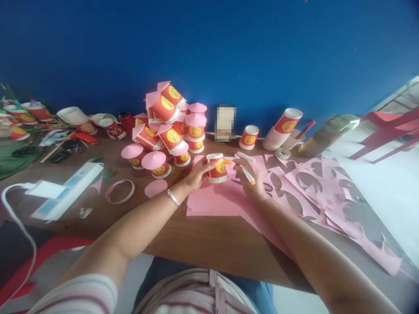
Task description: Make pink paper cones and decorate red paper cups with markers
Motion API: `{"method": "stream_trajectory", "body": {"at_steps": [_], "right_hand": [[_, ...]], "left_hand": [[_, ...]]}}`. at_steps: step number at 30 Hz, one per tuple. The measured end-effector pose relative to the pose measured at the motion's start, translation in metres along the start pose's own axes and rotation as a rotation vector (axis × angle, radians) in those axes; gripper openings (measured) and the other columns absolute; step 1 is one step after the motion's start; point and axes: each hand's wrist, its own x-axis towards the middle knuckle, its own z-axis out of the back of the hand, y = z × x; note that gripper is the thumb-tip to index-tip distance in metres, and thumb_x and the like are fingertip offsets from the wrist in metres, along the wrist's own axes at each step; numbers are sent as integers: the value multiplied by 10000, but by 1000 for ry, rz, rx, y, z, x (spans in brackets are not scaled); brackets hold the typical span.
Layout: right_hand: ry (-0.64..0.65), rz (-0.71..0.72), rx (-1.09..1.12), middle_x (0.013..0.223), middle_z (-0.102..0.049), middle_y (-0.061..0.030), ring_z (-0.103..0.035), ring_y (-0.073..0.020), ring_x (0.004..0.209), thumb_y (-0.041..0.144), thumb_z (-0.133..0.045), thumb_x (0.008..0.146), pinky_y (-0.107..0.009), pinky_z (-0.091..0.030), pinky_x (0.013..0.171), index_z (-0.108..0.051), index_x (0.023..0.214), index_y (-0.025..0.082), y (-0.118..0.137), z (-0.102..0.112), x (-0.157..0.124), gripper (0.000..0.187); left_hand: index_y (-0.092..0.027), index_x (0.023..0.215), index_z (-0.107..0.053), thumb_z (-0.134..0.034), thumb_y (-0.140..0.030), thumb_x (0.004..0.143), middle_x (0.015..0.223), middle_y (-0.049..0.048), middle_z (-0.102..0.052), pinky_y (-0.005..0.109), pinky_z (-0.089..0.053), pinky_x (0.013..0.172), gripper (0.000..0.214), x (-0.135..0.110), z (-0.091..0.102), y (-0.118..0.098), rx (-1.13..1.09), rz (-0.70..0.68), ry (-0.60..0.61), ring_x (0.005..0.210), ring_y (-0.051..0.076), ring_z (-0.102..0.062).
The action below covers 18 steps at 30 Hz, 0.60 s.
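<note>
My left hand (197, 174) is closed round the side of a red-and-white paper cup (217, 173) with a yellow round emblem. Small greenish marks show near the cup's lower rim. In my right hand (253, 179) is a white marker (248, 175) with an orange end. A second white, pen-like piece (245, 157) sticks out above the fingers. From the hand an orange tip (228, 162) reaches to the cup's right side; whether it touches is hard to tell. Beneath both hands lie pink paper sheets (212, 203), with scissors (267, 187) partly hidden beside my right hand.
Several cups with pink paper tops (170, 137) stand stacked at centre left. A pink disc (156, 188), tape roll (120, 192) and power strip (68, 192) lie left. Cut pink scraps (314, 187) cover the right side, near a bottle (329, 134). One cup (248, 138) stands by the blue wall.
</note>
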Motion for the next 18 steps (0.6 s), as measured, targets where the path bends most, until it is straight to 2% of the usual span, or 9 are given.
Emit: {"method": "stream_trajectory", "body": {"at_steps": [4, 6, 9, 14, 18], "right_hand": [[49, 227, -81, 1025, -711, -78, -695, -240, 924, 343, -574, 1008, -420, -586, 836, -696, 1212, 263, 8, -3, -8, 251], [61, 311, -90, 1021, -691, -75, -691, -223, 903, 281, -565, 1011, -390, -589, 802, -685, 1237, 271, 14, -4, -11, 256], [61, 411, -164, 1016, -664, -71, -680, -202, 866, 217, -564, 1003, -336, -578, 735, -673, 1255, 286, 24, -5, -16, 284], [98, 492, -221, 995, -648, -74, -672, -206, 823, 195, -574, 989, -330, -571, 692, -650, 1260, 282, 32, -9, -17, 295], [93, 496, -217, 1014, -642, -84, -676, -214, 877, 154, -560, 989, -336, -575, 718, -637, 1258, 278, 34, -9, -15, 306]], "left_hand": [[-177, 1074, -679, -823, -417, 778, 976, 46, -730, 346, -591, 809, 408, -1, 2, 1, -60, 38, -46, 914, 209, -701], [-173, 1021, -673, -824, -420, 780, 900, 28, -711, 357, -604, 791, 377, 0, 5, 3, -76, 49, -54, 845, 186, -693], [-165, 973, -679, -800, -434, 807, 852, 34, -701, 361, -609, 791, 338, 3, 8, 5, -78, 45, -5, 819, 184, -690], [-176, 1008, -695, -760, -459, 838, 945, 67, -724, 330, -594, 783, 337, 5, 10, 4, -48, 1, 22, 905, 218, -700], [-172, 855, -671, -757, -493, 839, 827, 43, -684, 333, -584, 778, 332, 5, 9, 4, 19, -6, 53, 820, 189, -671]]}}
